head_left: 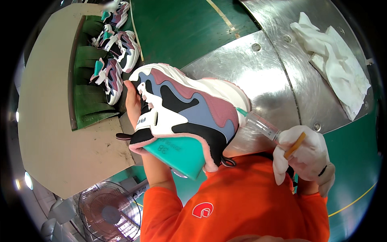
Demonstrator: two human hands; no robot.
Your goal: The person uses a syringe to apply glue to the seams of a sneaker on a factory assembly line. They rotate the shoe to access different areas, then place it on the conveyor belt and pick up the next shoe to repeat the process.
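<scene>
A sneaker (201,101) in white, pink, blue and black lies on its side in the air before my chest, toe to the left. A teal shoe last (179,155) fills its opening. My left hand (133,104) is bare and grips the sneaker from behind near the toe and tongue; most of its fingers are hidden. My right hand (309,155), in a white glove, is closed round a clear syringe (263,126). The syringe's green tip is at the heel, by the edge between upper and white sole. A yellow-brown stick (295,146) also shows between the gloved fingers.
Several similar sneakers (113,80) stand on a rack with green flaps (86,92) at the left, beside a beige panel (48,101). A metal table (229,60) reaches across the right, with crumpled white cloth (338,68) on it. A fan (109,213) stands lower left.
</scene>
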